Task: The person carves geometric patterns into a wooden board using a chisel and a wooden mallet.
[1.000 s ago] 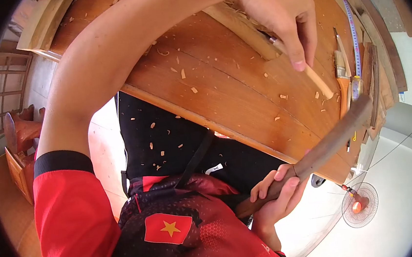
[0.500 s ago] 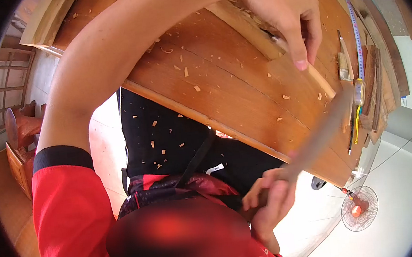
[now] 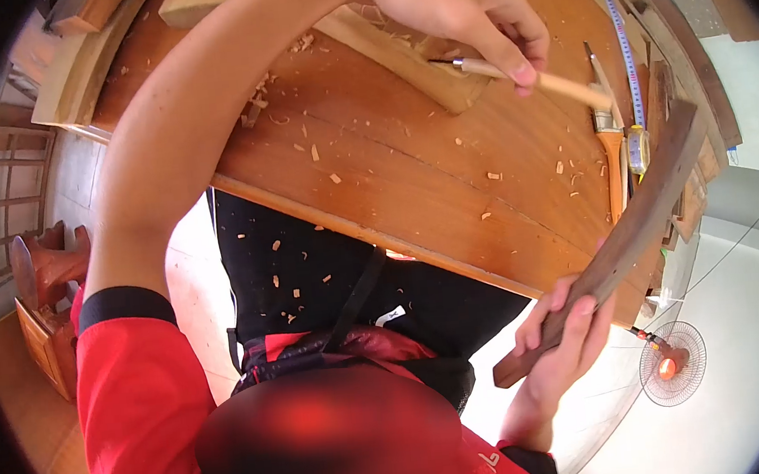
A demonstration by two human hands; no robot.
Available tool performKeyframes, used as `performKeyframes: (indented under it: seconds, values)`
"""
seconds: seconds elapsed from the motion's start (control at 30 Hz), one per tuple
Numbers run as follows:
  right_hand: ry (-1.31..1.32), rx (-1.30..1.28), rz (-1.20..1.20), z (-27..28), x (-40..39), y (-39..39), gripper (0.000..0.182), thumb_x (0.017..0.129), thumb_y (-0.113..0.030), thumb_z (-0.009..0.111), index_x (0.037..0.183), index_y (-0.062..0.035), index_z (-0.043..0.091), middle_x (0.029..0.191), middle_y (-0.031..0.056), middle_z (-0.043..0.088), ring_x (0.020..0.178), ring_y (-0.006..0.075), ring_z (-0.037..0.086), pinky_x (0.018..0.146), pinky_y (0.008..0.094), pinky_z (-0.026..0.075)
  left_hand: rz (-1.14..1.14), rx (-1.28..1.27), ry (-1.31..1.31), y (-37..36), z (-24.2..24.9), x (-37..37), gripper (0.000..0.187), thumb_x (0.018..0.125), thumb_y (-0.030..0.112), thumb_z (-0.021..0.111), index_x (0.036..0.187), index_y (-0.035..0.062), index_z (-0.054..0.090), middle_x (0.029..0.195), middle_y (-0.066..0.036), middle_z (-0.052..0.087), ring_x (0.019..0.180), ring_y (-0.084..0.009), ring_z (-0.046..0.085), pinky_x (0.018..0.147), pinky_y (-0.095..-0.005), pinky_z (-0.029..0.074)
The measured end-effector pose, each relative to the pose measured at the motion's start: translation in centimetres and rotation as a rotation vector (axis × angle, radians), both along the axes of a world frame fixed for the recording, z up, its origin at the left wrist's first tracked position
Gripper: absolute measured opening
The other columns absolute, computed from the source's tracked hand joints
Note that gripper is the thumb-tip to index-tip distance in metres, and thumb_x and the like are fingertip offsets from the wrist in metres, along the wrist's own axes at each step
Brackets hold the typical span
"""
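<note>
My left hand (image 3: 469, 17) is closed around a wood chisel (image 3: 573, 91), with a pale wooden handle and a metal ferrule. Its blade end lies against a light wooden workpiece (image 3: 409, 63) on the table; the tip is partly hidden. My right hand (image 3: 562, 343) grips a long, slightly curved dark wooden club (image 3: 635, 219) near its lower end. The club slants up to the right, its upper end apart from the chisel handle's butt.
Wood shavings (image 3: 493, 175) are scattered over the brown table (image 3: 373, 161). A flat brush (image 3: 608, 140), a tape measure (image 3: 638, 149) with its blade pulled out, and wood strips (image 3: 669, 13) lie along the right side. A fan (image 3: 672, 363) stands beyond.
My right hand and the club have moved right, the club now farther from the chisel handle and no longer blurred. My left hand and the chisel appear slightly farther left and up; the view has shifted.
</note>
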State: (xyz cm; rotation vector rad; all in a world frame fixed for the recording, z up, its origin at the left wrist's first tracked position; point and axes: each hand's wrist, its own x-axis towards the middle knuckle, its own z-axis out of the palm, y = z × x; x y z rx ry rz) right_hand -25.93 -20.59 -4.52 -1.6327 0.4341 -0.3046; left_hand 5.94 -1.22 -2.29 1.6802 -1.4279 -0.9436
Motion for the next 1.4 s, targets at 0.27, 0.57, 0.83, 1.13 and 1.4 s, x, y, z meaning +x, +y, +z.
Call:
performKeyframes:
  seconds: [0.27,0.57,0.83,1.13,1.4]
  values:
    - [-0.019,-0.375,0.224,3.1,11.0,-4.2,0.054,0.105,-0.022,0.061,0.15,0.0017,0.042,0.088,0.0055,0.057,0.05,0.0051,0.046,0.044,0.0216,0.036,0.121,-0.207,0.153,2.4,1.0,0.9,0.025,0.113,0.025,0.046,0.115,0.0015,0.054,0.096,-0.007,0.066,0.089,-0.0166,0.063,0.081,-0.0309,0.052]
    - [0.018,-1.013,0.265,-1.3,18.3,-7.4,0.044,0.103,-0.031,0.063,0.133,0.0005,0.06,0.126,0.0302,0.067,0.125,0.0452,0.061,0.105,0.0455,0.047,0.487,0.198,-0.432,3.7,4.0,-3.1,0.043,0.095,0.03,0.072,0.126,0.0025,0.062,0.101,-0.006,0.067,0.084,-0.0155,0.062,0.073,-0.0314,0.05]
    - [0.028,-0.932,0.236,-1.8,17.9,-9.1,0.047,0.103,-0.032,0.064,0.135,0.0011,0.059,0.128,0.0282,0.067,0.126,0.0404,0.062,0.106,0.042,0.047,0.361,0.186,-0.681,2.7,1.5,-3.6,0.054,0.076,0.024,0.086,0.125,0.0093,0.068,0.105,-0.011,0.072,0.087,-0.0274,0.067,0.079,-0.0369,0.054]
    - [-0.052,-1.01,0.215,-1.9,18.0,-10.9,0.044,0.101,-0.03,0.066,0.132,0.0018,0.062,0.129,0.0275,0.066,0.124,0.0395,0.063,0.104,0.0406,0.047,0.36,0.051,-0.814,0.2,-0.5,-3.4,0.035,0.086,0.031,0.075,0.116,0.0128,0.071,0.079,-0.011,0.066,0.087,-0.0318,0.062,0.078,-0.044,0.049]
    - [-0.091,-1.1,0.271,-1.5,17.9,-10.4,0.035,0.098,-0.023,0.068,0.122,0.0021,0.065,0.119,0.0195,0.066,0.112,0.0399,0.063,0.097,0.0428,0.049,0.352,0.146,-0.691,-0.5,-0.1,-3.1,0.04,0.086,0.031,0.076,0.122,0.0127,0.07,0.101,-0.015,0.07,0.1,-0.0358,0.063,0.088,-0.0447,0.05]
